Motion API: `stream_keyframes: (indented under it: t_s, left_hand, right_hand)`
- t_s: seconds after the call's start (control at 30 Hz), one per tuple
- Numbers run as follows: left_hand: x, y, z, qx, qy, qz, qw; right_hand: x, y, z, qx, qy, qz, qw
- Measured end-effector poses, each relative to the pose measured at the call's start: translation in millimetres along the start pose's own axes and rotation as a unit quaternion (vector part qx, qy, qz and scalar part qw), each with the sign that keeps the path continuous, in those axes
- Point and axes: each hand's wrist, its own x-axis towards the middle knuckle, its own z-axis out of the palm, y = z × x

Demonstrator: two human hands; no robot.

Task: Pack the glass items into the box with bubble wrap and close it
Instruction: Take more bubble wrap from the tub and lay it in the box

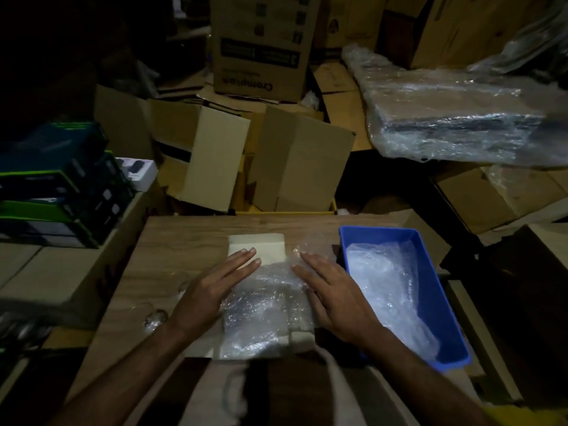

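A small cardboard box (pixel 256 247) lies open on the wooden table (pixel 172 250), its pale far flap folded back. Bubble wrap (pixel 261 305) fills the box and hides what lies under it. My left hand (pixel 212 287) rests flat on the box's left side with straight fingers reaching onto the far flap. My right hand (pixel 332 293) lies flat on the right side of the bubble wrap, fingers straight. A clear glass item (pixel 155 318) sits on the table left of my left wrist.
A blue plastic bin (pixel 430 272) holding more bubble wrap stands at the table's right edge, close to my right hand. Several cardboard boxes (pixel 295 161) pile up behind the table. Stacked dark product boxes (pixel 61 186) sit left. A large wrapped bundle (pixel 455 118) lies back right.
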Motion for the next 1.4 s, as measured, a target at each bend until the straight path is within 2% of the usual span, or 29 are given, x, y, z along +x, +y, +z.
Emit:
stream_keyframes:
  t_s: [0.1, 0.2, 0.27, 0.33, 0.37, 0.43, 0.47, 0.5, 0.53, 0.6, 0.63, 0.7, 0.73, 0.83, 0.93, 1.0, 1.07, 1.13, 1.17, 1.23, 1.3, 1.4]
  left_hand:
    - [-16.2, -12.3, -4.6, -0.074, 0.028, -0.089, 0.993]
    - [-16.0, -12.6, -7.4, -0.214, 0.089, -0.206, 0.951]
    - [-7.1, -7.4, -6.8, -0.288, 0.146, -0.269, 0.907]
    - [5.0, 1.3, -4.6, -0.369, 0.184, -0.367, 0.834]
    - [9.7, 4.1, -2.5, -0.387, 0.199, -0.413, 0.800]
    - [14.7, -1.3, 7.4, -0.379, 0.197, -0.482, 0.765]
    - [15.8, -7.2, 13.3, -0.381, 0.180, -0.508, 0.751]
    - [15.7, -11.5, 17.5, -0.392, 0.162, -0.532, 0.733]
    - [14.9, -15.8, 20.1, -0.393, 0.140, -0.560, 0.716]
    - [13.2, -21.9, 21.8, -0.396, 0.097, -0.611, 0.678]
    - [11.2, -25.4, 21.8, -0.405, 0.088, -0.629, 0.657]
    - [9.3, -30.6, 21.9, -0.406, 0.060, -0.655, 0.635]
    - [7.0, -34.7, 22.5, -0.402, 0.042, -0.663, 0.630]
    - [6.2, -33.5, 20.6, -0.412, -0.005, -0.665, 0.623]
    - [3.9, -31.2, 20.2, -0.429, -0.025, -0.651, 0.626]
    - [5.3, -32.2, 18.2, -0.421, -0.027, -0.661, 0.620]
    - [4.6, -33.1, 16.4, -0.411, -0.045, -0.666, 0.621]
    - [7.9, -28.5, 13.1, -0.386, -0.082, -0.653, 0.646]
    - [10.3, -26.4, 11.7, -0.372, -0.085, -0.655, 0.652]
    - [18.2, -24.5, 12.1, -0.336, -0.081, -0.638, 0.688]
    - [17.9, -30.8, 13.2, -0.330, -0.078, -0.616, 0.711]
    - [8.5, -39.5, 10.6, -0.402, -0.082, -0.565, 0.716]
  right_hand:
    - [8.7, -12.7, 6.0, 0.066, 0.021, -0.015, 0.997]
    - [18.0, -25.6, 8.1, 0.168, 0.039, 0.045, 0.984]
    - [25.3, -34.9, 7.1, 0.272, 0.016, 0.102, 0.957]
    - [34.8, -40.8, 9.2, 0.383, 0.003, 0.172, 0.908]
    - [41.0, -43.5, 11.2, 0.416, 0.010, 0.210, 0.885]
    - [51.6, -43.4, 19.7, 0.442, 0.002, 0.306, 0.843]
    - [56.7, -42.0, 23.3, 0.457, -0.025, 0.370, 0.808]
    - [60.6, -39.7, 28.3, 0.495, -0.060, 0.431, 0.752]
    - [62.1, -38.7, 31.6, 0.555, -0.096, 0.474, 0.677]
    - [56.5, -36.5, 33.0, 0.693, -0.136, 0.467, 0.533]
    - [51.5, -35.3, 33.0, 0.744, -0.136, 0.444, 0.480]
    - [41.5, -35.2, 30.7, 0.806, -0.129, 0.416, 0.401]
    - [38.1, -35.6, 32.6, 0.819, -0.120, 0.411, 0.383]
    - [31.6, -38.2, 41.8, 0.813, -0.092, 0.403, 0.410]
    - [33.2, -43.4, 42.8, 0.830, -0.085, 0.398, 0.383]
    - [34.2, -45.6, 37.9, 0.826, -0.095, 0.398, 0.387]
    - [35.0, -48.3, 34.7, 0.777, -0.131, 0.416, 0.455]
    - [39.2, -54.7, 34.1, 0.688, -0.158, 0.445, 0.551]
    - [41.8, -56.8, 36.2, 0.652, -0.155, 0.460, 0.583]
    - [48.9, -61.8, 40.5, 0.601, -0.110, 0.491, 0.621]
    - [53.2, -60.9, 48.7, 0.561, -0.037, 0.526, 0.638]
    - [54.7, -51.3, 59.2, 0.477, 0.027, 0.544, 0.690]
